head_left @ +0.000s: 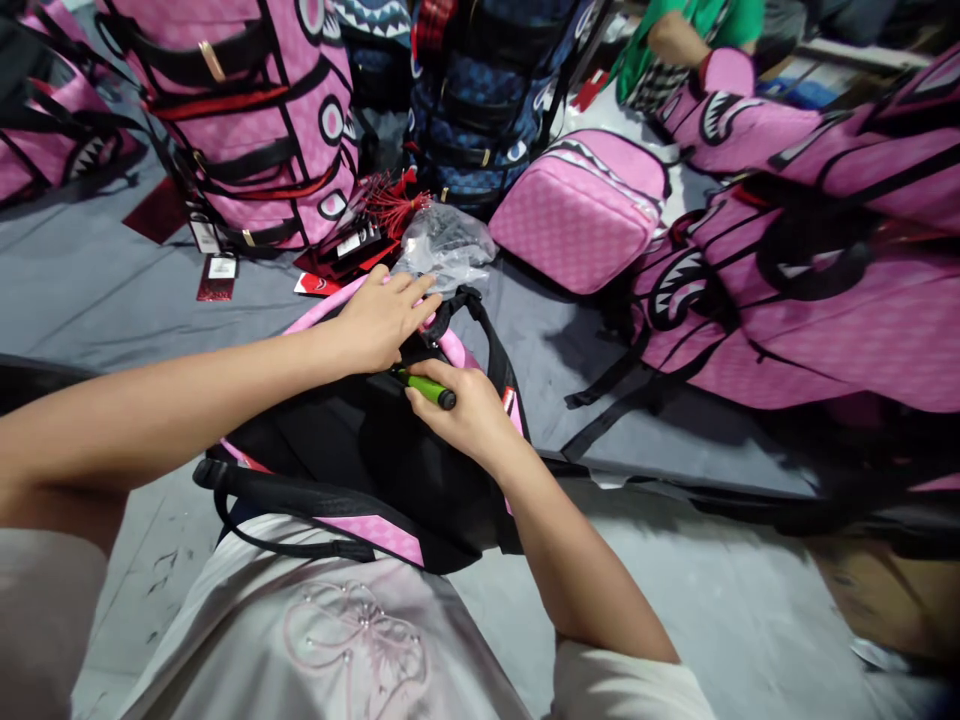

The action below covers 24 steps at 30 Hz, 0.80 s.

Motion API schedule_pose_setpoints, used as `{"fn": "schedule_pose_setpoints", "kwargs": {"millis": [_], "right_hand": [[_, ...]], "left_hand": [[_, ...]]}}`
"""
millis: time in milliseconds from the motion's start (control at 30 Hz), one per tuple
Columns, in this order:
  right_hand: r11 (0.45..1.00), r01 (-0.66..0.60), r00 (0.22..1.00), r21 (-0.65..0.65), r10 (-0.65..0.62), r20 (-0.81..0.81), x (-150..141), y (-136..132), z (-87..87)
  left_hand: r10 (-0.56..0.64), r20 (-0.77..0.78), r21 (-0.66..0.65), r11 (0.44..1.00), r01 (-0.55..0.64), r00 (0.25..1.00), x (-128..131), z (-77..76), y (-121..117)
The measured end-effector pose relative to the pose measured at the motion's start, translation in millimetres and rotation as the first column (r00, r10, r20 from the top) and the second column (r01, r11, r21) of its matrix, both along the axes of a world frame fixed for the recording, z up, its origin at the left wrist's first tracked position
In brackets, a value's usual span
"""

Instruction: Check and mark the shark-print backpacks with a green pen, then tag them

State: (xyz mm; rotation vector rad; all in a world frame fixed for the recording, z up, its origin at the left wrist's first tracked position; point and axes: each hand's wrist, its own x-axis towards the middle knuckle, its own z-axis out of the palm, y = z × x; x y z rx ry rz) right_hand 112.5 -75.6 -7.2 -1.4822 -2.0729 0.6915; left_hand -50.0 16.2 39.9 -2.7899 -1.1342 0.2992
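Observation:
A black and pink backpack [352, 430] lies tilted at the table's front edge, its black back and straps facing me. My left hand [380, 322] rests on its pink upper edge with the fingers stretched out and slightly apart. Held in my right hand [466, 400] is a slim green tool [430, 391] with a black end. The fingers are closed round it close to the bag's black panel. The tool's far tip is hidden, so I cannot tell its exact kind.
Stacked pink bags [247, 130] and dark blue bags [480, 100] stand behind. Red-corded tags [360, 240] and a clear plastic bag [446, 245] lie beyond my hands. A pink lunch bag [577, 210] and pink backpacks [847, 280] are rightward. Another person's arm [679, 42] shows at the back.

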Motion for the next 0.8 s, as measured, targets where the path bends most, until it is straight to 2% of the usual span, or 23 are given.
{"fn": "schedule_pose_setpoints", "kwargs": {"millis": [133,233,367,500,600,667,800], "right_hand": [[0.998,0.058,0.99,0.016,-0.056,-0.128,-4.0,-8.3,-7.2],[0.997,0.026,0.969,0.073,-0.007,-0.247,-17.6,-19.2,-6.8],[0.988,-0.004,0.938,0.155,0.057,-0.341,-36.2,-31.4,-7.7],[0.993,0.006,0.937,0.122,0.037,-0.347,-36.9,-32.4,-11.4],[0.998,0.02,0.913,0.063,0.007,-0.407,-32.8,-28.8,-12.3],[0.997,0.053,0.895,0.05,-0.025,-0.444,-32.1,-28.0,-12.8],[0.994,0.06,0.885,0.096,-0.008,-0.465,-34.4,-30.7,-16.0]], "left_hand": [[0.113,-0.013,-0.11,0.987,-0.114,0.994,-21.8,16.8,12.2],[0.163,0.015,-0.185,0.97,-0.158,0.986,-37.1,22.9,15.8],[0.167,0.032,-0.113,0.98,-0.163,0.985,-40.7,17.1,10.3],[0.18,0.013,-0.055,0.982,-0.179,0.984,-38.5,13.4,5.6],[0.163,-0.052,-0.091,0.982,-0.167,0.985,-37.8,21.4,2.2],[0.185,-0.142,-0.098,0.975,-0.2,0.972,-34.5,29.1,-3.0],[0.259,-0.271,0.01,0.964,-0.267,0.927,-21.4,36.6,-15.8]]}}
